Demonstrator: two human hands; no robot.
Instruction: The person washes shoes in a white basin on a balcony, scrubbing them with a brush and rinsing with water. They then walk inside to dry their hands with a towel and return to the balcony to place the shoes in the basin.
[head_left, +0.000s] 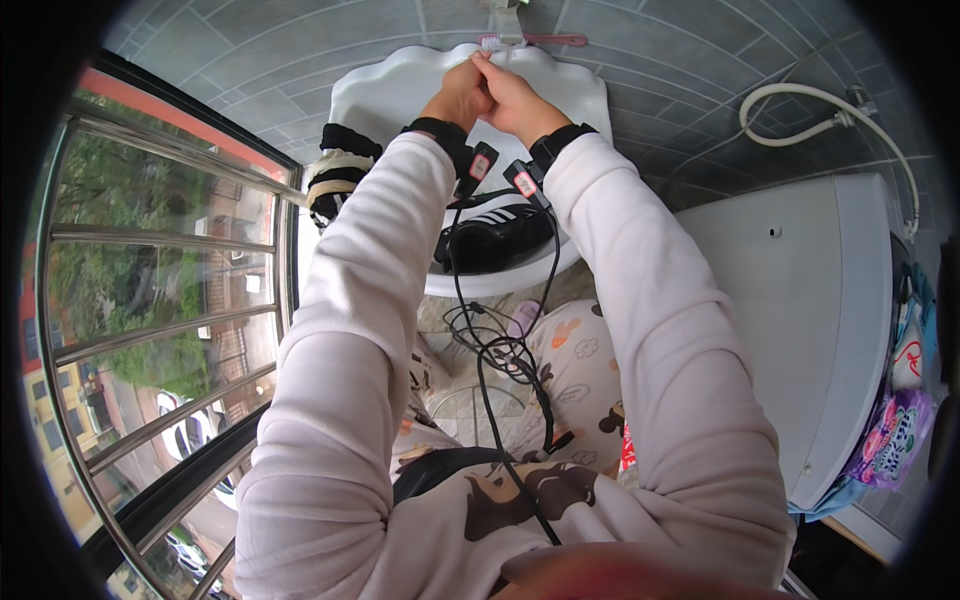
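Observation:
My left hand (461, 96) and my right hand (521, 105) are pressed together beneath the metal faucet (509, 28), over the back of a white scalloped washbasin (390, 86). The right thumb lies across the top. Nothing shows between the palms, though their inner sides are hidden. Black bands with small labelled modules circle both wrists. A black sneaker with white stripes (495, 238) rests in the front of the basin, partly covered by the modules. Behind the faucet lies a pink-handled brush (559, 39) with white bristles.
Black cables (495, 352) hang from the wrists in front of my body. A black-and-beige striped item (341, 176) sits left of the basin, beside a barred window (165, 232). To the right stands a white appliance (750, 300), with a cream hose (780, 90) above and a purple packet (892, 442).

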